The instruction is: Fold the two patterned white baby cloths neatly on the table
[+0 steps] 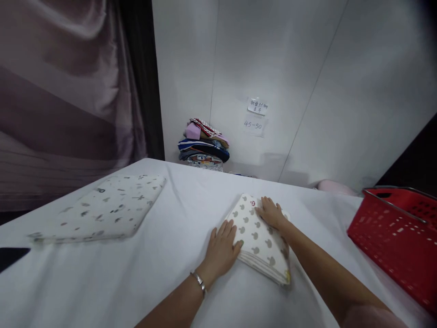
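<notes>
A folded white cloth [251, 230] printed with grey-beige mushroom-like shapes lies on the white-covered table in front of me. Its stacked layers show along the near edge, and a small red mark sits near its far corner. My left hand [222, 246] rests flat with fingers apart at the cloth's left edge. On the upper right part of the cloth lies my right hand [272, 214], its fingers stretched out. Neither hand grips the fabric. Another folded white cloth [112, 207] with scattered leaf-like prints lies apart on the left side of the table.
A red plastic basket [392, 241] with a metal handle stands at the right. Behind the table's far edge rises a pile of folded fabrics [205, 143]. Paper notes [256, 116] hang on the white wall. A dark flat object [13, 256] lies at the left edge.
</notes>
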`<state>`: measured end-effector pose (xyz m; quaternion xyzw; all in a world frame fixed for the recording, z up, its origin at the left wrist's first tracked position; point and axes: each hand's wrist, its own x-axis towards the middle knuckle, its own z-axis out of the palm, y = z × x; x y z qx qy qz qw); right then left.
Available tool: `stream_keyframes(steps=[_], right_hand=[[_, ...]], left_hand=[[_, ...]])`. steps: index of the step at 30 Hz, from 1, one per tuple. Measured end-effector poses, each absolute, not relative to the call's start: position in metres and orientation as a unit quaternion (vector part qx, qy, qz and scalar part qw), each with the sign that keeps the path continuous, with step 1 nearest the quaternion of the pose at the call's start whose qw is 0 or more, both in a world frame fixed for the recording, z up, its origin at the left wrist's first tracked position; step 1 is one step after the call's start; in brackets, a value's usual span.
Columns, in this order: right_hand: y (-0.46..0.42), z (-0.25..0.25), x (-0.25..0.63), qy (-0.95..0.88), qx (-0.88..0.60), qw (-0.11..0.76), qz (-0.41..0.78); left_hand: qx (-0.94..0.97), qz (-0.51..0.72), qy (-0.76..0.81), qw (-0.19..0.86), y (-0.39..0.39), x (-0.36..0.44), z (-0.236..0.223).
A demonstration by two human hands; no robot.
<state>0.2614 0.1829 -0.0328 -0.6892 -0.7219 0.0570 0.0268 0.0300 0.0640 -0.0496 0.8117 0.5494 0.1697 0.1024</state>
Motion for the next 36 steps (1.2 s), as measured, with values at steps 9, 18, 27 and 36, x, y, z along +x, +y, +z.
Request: stream_keyframes(steps=[9,18,27,36], right_hand=[[0.152,-0.040,0.274,-0.720,-0.690,0.057,0.041],[0.101,-0.043,0.316,-0.527,-0.761,0.316,0.209],[0.096,-0.049,0.313,-0.507,-0.716,0.392,0.276],[0.128,-0.029,0.331,-0.581,-0.733,0.319,0.155]], left_hand=[[0.810,0.179,0.548,0.104,0.064,0.030,-0.045],[0.805,0.205,0.544,0.120,0.067,0.029,-0.048],[0.742,0.314,0.569,0.165,0.075,0.022,-0.044],[0.710,0.341,0.551,0.274,0.056,0.037,-0.043]])
